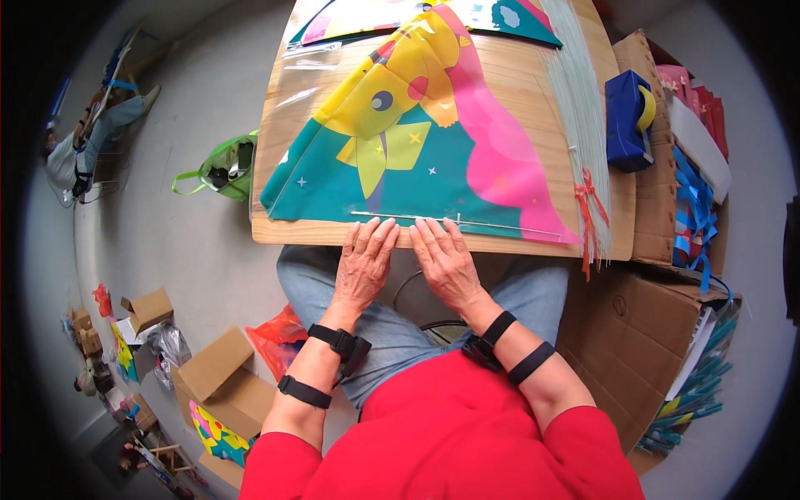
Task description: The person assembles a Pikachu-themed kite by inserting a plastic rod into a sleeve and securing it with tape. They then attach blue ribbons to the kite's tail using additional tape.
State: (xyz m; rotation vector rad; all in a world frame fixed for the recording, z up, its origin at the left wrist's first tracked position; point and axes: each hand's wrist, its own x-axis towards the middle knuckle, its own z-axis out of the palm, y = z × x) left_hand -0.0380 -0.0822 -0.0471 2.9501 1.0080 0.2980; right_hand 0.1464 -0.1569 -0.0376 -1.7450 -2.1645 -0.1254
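A triangular kite sheet (475, 177) in teal, pink and yellow, printed with a cartoon creature, lies spread on the wooden table (608, 237), its wide side toward me. Along that near side runs a thin white rod (508, 227). My left hand (365, 262) rests with straight fingers on the sheet's near edge, close to the rod's left part. Beside it, my right hand (444, 262) lies the same way, its fingertips touching the edge by the rod. Both thumbs are hidden. Neither hand visibly grips anything.
Another printed kite piece (358, 21) lies at the table's far end. To the right are a bundle of thin pale rods (583, 108) with red ties, a blue tape dispenser (627, 125) and cardboard boxes (621, 350). A green bag (218, 171) stands left. Other people are at the far left.
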